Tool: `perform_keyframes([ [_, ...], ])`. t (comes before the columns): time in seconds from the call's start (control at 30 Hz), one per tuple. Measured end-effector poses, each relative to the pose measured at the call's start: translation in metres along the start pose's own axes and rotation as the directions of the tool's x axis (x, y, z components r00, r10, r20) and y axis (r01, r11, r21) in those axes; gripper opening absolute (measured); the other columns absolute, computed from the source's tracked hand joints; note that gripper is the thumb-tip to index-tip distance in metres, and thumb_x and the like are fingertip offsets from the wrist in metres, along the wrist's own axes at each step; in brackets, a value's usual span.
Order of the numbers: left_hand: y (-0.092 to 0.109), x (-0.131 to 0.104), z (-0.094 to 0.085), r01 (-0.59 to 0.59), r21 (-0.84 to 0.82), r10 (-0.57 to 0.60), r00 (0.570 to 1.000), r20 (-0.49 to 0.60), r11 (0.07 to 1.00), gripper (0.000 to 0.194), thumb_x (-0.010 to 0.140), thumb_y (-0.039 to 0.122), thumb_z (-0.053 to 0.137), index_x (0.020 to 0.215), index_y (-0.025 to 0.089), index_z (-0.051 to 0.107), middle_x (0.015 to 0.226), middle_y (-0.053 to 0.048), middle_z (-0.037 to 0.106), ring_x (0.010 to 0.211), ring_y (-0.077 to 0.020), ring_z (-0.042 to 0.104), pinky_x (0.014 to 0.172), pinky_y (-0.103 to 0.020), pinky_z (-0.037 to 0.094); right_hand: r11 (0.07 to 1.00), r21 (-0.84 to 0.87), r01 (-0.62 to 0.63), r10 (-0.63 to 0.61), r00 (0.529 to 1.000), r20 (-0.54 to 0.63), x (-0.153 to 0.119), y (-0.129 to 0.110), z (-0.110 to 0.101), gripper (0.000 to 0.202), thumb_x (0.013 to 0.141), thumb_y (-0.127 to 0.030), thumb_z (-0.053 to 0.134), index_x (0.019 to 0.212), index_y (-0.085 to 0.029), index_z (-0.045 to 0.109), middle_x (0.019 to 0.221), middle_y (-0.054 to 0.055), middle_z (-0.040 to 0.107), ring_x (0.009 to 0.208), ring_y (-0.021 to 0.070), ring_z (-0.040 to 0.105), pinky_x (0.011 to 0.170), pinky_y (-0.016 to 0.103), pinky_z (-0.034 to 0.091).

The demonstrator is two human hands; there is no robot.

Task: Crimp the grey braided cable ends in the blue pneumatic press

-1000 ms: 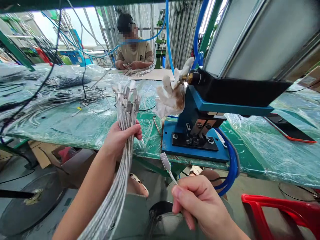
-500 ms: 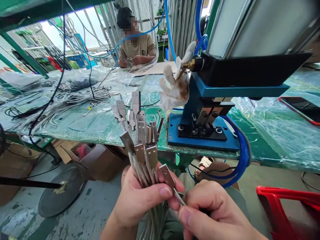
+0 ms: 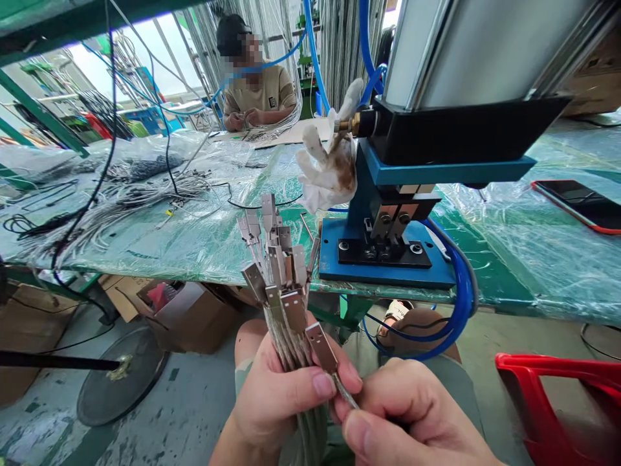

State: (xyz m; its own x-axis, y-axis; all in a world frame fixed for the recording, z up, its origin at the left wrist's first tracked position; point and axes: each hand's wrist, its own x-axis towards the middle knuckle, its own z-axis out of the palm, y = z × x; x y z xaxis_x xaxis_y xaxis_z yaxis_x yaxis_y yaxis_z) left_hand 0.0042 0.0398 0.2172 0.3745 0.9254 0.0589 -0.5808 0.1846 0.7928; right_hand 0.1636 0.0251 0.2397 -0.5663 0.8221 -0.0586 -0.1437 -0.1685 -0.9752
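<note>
A bundle of grey cables [image 3: 286,340] with metal USB plugs [image 3: 294,312] pointing upward is wrapped in my left hand [image 3: 291,395]. One separate USB plug [image 3: 321,348] leans out to the right, beside my left thumb. Its thin cable runs down into my right hand [image 3: 407,414], which pinches it between thumb and fingers close to my left fingertips. The loose cable ends hang below my left hand. Beyond my hands, a blue press [image 3: 388,252] with a black clamp block stands on the table's front edge.
A white glove [image 3: 332,165] hangs on the press's brass fitting. Cables [image 3: 111,213] lie on the plastic-covered table [image 3: 194,249]. A phone [image 3: 582,204] rests at right, a red stool [image 3: 543,401] below. Opposite sits a person [image 3: 259,97]. Open cardboard box [image 3: 194,317] stands underneath.
The view has shifted slightly, so the press and table sit further left. The plug bundle appears a little lower and further right. Both hands keep their holds.
</note>
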Motion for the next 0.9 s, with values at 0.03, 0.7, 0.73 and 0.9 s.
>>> perform_keyframes([
  [0.03, -0.001, 0.000, -0.001, 0.001, -0.010, -0.001, 1.000, 0.000, 1.000, 0.014, 0.076, 0.027, 0.074, 0.087, 0.018, 0.072, 0.067, -0.003, 0.071, 0.057, -0.0135, 0.060, 0.065, -0.029, 0.049, 1.000, 0.003, 0.005, -0.005, 1.000, 0.001, 0.000, 0.001, 0.000, 0.059, 0.084, -0.067, 0.052, 0.052, -0.016, 0.055, 0.048, 0.000, 0.040, 0.047, 0.0080, 0.031, 0.047, 0.025, 0.027],
  [0.7, 0.010, -0.003, -0.010, -0.060, 0.011, 0.061, 0.962, -0.266, 0.998, 0.017, 0.080, 0.032, 0.068, 0.088, 0.017, 0.070, 0.094, -0.008, 0.070, 0.053, -0.0122, 0.062, 0.043, -0.020, 0.045, 0.973, -0.067, -0.221, 0.215, 0.973, -0.080, 0.012, 0.037, -0.013, 0.061, 0.084, -0.070, 0.047, 0.066, -0.014, 0.061, 0.043, -0.003, 0.043, 0.040, 0.0073, 0.037, 0.044, 0.021, 0.028],
  [0.73, 0.011, -0.004, -0.012, -0.077, 0.028, 0.082, 0.952, -0.296, 0.997, 0.018, 0.082, 0.033, 0.066, 0.087, 0.016, 0.070, 0.093, -0.008, 0.069, 0.053, -0.0128, 0.062, 0.043, -0.020, 0.047, 0.965, -0.136, -0.222, 0.212, 0.974, -0.084, 0.015, 0.046, -0.018, 0.059, 0.087, -0.067, 0.046, 0.068, -0.014, 0.062, 0.044, -0.002, 0.046, 0.042, 0.0085, 0.039, 0.047, 0.022, 0.031],
  [0.9, 0.008, -0.010, -0.019, -0.018, 0.051, 0.038, 0.901, -0.433, 0.999, 0.020, 0.084, 0.032, 0.064, 0.087, 0.014, 0.071, 0.078, -0.006, 0.067, 0.051, -0.0120, 0.061, 0.043, -0.021, 0.049, 0.782, -0.595, -0.185, 0.126, 0.982, -0.140, 0.031, 0.079, -0.039, 0.051, 0.095, -0.052, 0.042, 0.067, -0.016, 0.065, 0.056, 0.004, 0.058, 0.055, 0.0149, 0.048, 0.053, 0.026, 0.030],
])
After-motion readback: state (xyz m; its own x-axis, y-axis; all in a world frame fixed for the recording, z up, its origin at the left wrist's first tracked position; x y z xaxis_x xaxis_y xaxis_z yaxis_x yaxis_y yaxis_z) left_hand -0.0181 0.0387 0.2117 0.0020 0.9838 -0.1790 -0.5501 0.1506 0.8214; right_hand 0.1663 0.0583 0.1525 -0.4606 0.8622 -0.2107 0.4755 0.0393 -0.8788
